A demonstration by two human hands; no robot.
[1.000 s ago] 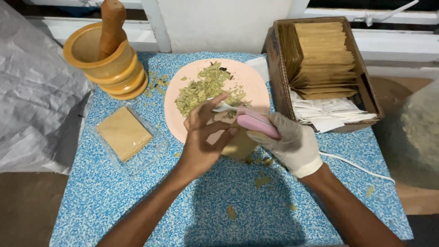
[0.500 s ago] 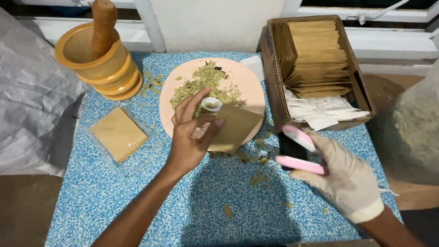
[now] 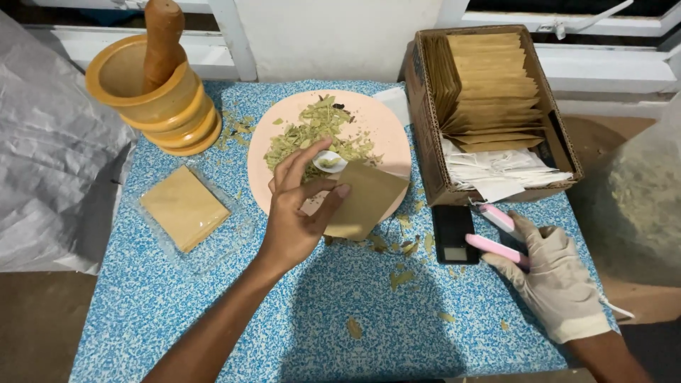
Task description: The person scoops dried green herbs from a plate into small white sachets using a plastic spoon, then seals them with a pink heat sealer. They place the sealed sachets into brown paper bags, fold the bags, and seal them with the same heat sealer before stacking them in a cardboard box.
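The bare left hand [image 3: 298,216] holds a brown pouch [image 3: 365,202] over the near rim of the pink plate [image 3: 386,131], fingers [image 3: 301,159] and thumb pinching its open mouth; dried leaves [image 3: 312,135] lie heaped on the plate; the gloved right hand [image 3: 550,273] rests on the counter [image 3: 213,312], fingers curled around a pink sealer [image 3: 500,234] beside a small black scale [image 3: 454,234]; a box [image 3: 425,135] of pouches stands behind; a mortar [image 3: 152,92] stands far left.

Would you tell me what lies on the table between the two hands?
In the head view, between the left hand and gloved right hand lie scattered leaf bits and a small black scale.
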